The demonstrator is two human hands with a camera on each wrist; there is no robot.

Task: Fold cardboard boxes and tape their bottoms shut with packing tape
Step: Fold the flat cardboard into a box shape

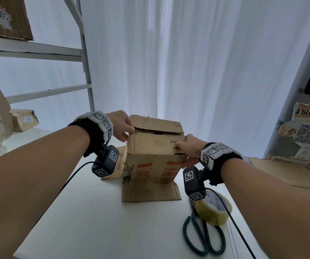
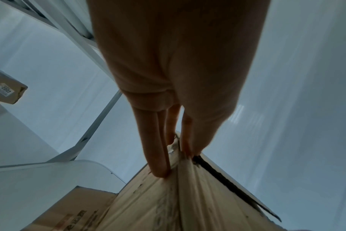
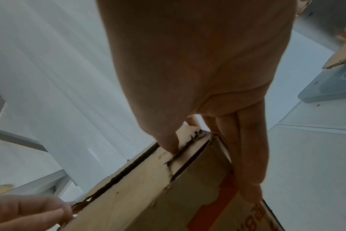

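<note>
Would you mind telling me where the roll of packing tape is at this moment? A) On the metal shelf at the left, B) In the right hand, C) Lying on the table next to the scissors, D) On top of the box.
C: the roll of packing tape lies on the table touching the green-handled scissors, while the left hand and right hand both grip the cardboard box.
</note>
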